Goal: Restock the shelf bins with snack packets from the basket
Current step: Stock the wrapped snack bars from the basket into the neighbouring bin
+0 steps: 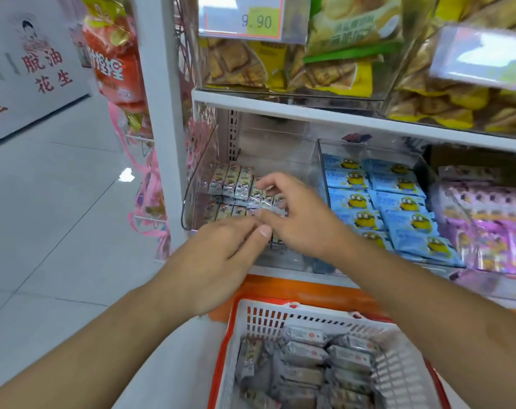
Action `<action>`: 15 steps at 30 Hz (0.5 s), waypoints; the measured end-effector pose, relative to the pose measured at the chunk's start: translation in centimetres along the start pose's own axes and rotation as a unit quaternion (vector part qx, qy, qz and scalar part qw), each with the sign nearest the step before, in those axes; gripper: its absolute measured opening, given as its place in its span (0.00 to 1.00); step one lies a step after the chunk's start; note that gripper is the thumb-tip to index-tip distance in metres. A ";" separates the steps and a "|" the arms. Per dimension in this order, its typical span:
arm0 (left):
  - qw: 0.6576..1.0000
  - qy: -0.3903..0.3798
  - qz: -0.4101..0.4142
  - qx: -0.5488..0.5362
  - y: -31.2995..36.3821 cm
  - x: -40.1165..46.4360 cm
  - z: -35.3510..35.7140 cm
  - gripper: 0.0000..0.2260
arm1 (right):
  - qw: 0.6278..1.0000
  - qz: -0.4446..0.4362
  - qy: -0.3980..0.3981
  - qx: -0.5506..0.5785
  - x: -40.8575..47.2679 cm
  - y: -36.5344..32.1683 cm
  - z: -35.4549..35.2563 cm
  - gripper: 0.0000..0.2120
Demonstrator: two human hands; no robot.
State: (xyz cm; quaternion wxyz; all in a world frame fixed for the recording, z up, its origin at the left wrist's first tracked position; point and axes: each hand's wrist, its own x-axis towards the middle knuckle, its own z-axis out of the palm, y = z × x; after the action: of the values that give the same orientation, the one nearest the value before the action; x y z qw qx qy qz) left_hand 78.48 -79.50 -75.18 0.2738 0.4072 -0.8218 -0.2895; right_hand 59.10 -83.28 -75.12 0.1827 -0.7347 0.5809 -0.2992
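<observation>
**Both hands at the silver packets in the clear bin**

While the silver snack packets [236, 184] stand in neat upright rows inside the clear shelf bin [199, 178], both hands reach into that bin from the front. The left hand [221, 255] lies palm down over the near row, its fingers loosely curled with the thumb [262, 231] pointing right; whether it pinches a packet cannot be told, since the fingers hide what is under them. The right hand [298, 214] is beside it, touching it at the thumb, with fingers spread and bent over the middle packets, the fingertips resting on their tops; no firm grip shows.

Below the forearms sits a white basket [280, 317] with an orange rim, holding more grey-silver packets [304, 355] piled loosely. To the right of the clear bin, a neighbouring bin holds blue packets [398, 202] printed with a yellow cartoon figure, and further right lie pink and purple packets [493, 228]. On the shelf above, bins hold yellow cracker bags [280, 66], with a price tag [256, 19] reading 9.90. Pale floor tiles [58, 202] stretch away on the left.
</observation>
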 end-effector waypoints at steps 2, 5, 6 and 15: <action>0.999 -0.034 -0.022 0.012 0.8 -0.8 1.1 0.21 | 1.000 -0.010 0.024 0.007 -3.7 -0.7 -1.2 0.10; 0.988 -0.106 -0.078 0.085 -0.5 -1.8 4.2 0.25 | 0.997 0.037 -0.003 0.071 -8.9 0.3 -1.1 0.01; 0.981 -0.135 -0.091 0.105 -1.4 -2.3 5.6 0.24 | 0.994 0.063 -0.024 0.080 -10.6 1.3 -0.3 0.02; 0.896 -0.254 -0.345 0.116 -9.2 -9.8 18.3 0.39 | 0.902 0.198 -0.381 -0.051 -24.1 13.1 14.9 0.12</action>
State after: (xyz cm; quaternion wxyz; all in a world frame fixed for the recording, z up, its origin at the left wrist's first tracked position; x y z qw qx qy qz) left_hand 75.76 -71.35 -96.20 -0.1109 0.6068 -0.6990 -0.3618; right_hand 55.49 -64.66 -99.90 0.4081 -0.6708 0.6146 0.0758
